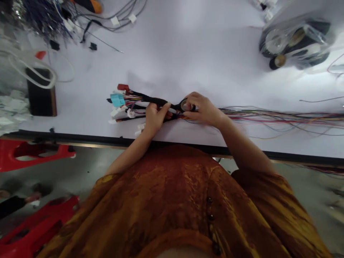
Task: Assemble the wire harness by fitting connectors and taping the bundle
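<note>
A wire harness (pixel 139 102) lies across the white table, its left part wrapped in black tape and ending in red, blue and white connectors (pixel 118 100). Loose coloured wires (pixel 282 118) trail off to the right. My left hand (pixel 154 118) is closed round the taped bundle. My right hand (pixel 201 109) is closed on a small roll of black tape (pixel 185 105), held against the harness where the wrapping ends.
A black box (pixel 40 95) with a white cable loop stands at the left. Tangled wires and connectors (pixel 80 18) lie at the back left. A clear bag with tape rolls (pixel 295 39) sits at the back right. Red plastic stools (pixel 32 154) stand below the table's edge (pixel 80 138).
</note>
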The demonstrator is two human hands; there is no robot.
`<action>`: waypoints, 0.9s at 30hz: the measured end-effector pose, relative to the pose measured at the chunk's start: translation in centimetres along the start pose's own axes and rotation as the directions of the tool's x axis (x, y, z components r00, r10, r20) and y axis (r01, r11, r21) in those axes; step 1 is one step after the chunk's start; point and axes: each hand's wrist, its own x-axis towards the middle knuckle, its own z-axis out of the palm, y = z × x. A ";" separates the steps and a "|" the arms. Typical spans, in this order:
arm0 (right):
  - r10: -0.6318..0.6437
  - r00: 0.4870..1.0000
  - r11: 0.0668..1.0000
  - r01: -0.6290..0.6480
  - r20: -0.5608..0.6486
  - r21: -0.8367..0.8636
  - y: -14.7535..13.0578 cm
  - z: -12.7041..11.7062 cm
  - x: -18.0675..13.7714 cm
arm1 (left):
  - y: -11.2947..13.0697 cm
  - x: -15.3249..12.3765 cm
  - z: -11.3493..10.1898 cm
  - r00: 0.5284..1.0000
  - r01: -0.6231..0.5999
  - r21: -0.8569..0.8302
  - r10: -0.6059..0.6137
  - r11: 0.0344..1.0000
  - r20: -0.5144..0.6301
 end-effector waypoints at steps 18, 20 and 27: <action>0.331 0.939 0.855 -0.340 -0.093 -0.391 -5.1 4.7 -0.9 | -1.2 -5.9 -0.6 0.926 0.369 -0.475 -0.268 0.799 0.267; 0.374 0.926 0.871 -0.370 -0.052 -0.323 -5.4 4.3 -1.3 | -1.3 -5.2 0.1 0.950 0.310 -0.552 -0.242 0.774 0.195; 0.271 0.961 0.939 -0.277 -0.055 -0.206 -5.6 3.4 -2.5 | 0.0 -2.1 0.3 0.928 0.367 -0.565 -0.245 0.739 0.281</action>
